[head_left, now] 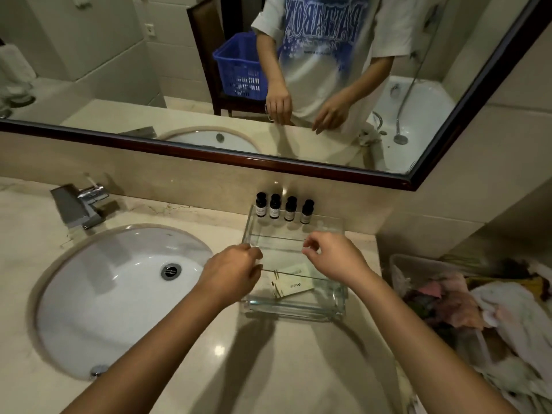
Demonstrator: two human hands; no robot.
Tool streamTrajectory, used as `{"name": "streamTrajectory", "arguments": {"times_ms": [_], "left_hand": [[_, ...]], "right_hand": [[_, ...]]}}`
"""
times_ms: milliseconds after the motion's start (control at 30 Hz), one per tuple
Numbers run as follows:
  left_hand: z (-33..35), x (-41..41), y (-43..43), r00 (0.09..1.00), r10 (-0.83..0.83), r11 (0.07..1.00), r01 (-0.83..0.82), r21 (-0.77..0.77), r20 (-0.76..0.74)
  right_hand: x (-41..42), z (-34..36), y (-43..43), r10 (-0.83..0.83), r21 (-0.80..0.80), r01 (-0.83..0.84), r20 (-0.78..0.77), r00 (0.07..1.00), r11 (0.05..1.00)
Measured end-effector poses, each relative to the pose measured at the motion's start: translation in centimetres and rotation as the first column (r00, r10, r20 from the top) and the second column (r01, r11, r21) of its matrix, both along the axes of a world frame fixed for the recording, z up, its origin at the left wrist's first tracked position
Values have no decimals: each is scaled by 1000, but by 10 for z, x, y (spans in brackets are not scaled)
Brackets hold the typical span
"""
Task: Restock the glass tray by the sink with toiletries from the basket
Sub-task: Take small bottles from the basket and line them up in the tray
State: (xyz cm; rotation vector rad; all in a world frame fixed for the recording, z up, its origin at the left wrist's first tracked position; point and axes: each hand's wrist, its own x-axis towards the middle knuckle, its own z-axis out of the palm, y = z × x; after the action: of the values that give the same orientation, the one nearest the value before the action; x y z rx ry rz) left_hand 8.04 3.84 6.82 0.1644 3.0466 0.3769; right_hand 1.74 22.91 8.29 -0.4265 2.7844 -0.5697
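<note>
Glass tray (292, 309) sits on the worktop (268, 372) at 3 o'clock from the sink (113, 297), close under the mirror (239, 159). At the tray's 12 o'clock end four small dark-capped bottles (274, 207) stand upright in a row. In its 6 o'clock compartment a few flat pale packets (294, 286) lie overlapping. Both your forearms reach in from 6 o'clock and meet over the middle of the tray. Your left hand (236, 268) is at the tray's 9 o'clock side, knuckles up and fingers curled inward. Its thumb and forefinger come together right at the glass edge, but you cannot tell from this view whether they pinch anything. Your right hand (331, 255) hovers at the 3 o'clock side, wrist slightly raised, with its thumb and forefinger drawn close in a pinch and the other fingers curled beneath. Whether something thin or clear is between them cannot be told either. The two hands are near each other but apart. A chrome faucet (80, 207) stands at 11 o'clock of the sink. A bin of crumpled cloths (484, 306) is at 4 o'clock from the tray, and a blue basket (239, 70) shows in the mirror, on a chair behind you.
</note>
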Motion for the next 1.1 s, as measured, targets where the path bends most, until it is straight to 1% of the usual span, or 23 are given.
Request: {"name": "streamTrajectory", "arguments": {"times_ms": [133, 233, 333, 433, 567, 633, 733, 833, 900, 1033, 1100], "left_hand": [[17, 46, -45, 990, 142, 990, -142, 17, 1], [26, 99, -87, 970, 242, 970, -242, 15, -8], [39, 174, -134, 929, 369, 929, -369, -16, -21], [49, 258, -182, 869, 494, 868, -495, -50, -20], [66, 393, -235, 745, 666, 739, -663, -117, -15], [74, 467, -253, 656, 754, 647, -748, -146, -22], [81, 566, -267, 494, 869, 487, -862, -137, -15], [83, 656, -267, 284, 959, 280, -954, -109, -18], [83, 699, -263, 183, 983, 180, -980, -85, -21], [79, 779, -244, -59, 998, -59, -997, -53, -11], [74, 807, -234, -164, 986, -164, -985, -50, -1]], "right_hand": [[23, 20, -42, 82, 8, -82, -62, 995, 997], [53, 29, -88, 177, -11, -179, -92, 980, 984], [103, 37, -150, 287, -60, -295, -110, 952, 954], [168, 46, -215, 423, -114, -437, -128, 897, 892], [274, 58, -300, 620, -149, -640, -163, 768, 754], [330, 63, -339, 715, -161, -733, -163, 680, 661], [410, 70, -389, 828, -154, -841, -152, 539, 519], [489, 77, -429, 912, -145, -923, -157, 378, 358], [531, 79, -448, 948, -128, -958, -160, 276, 258], [616, 78, -482, 986, -81, -997, -162, 30, 17], [650, 76, -495, 988, -81, -994, -140, -63, -75]]}}
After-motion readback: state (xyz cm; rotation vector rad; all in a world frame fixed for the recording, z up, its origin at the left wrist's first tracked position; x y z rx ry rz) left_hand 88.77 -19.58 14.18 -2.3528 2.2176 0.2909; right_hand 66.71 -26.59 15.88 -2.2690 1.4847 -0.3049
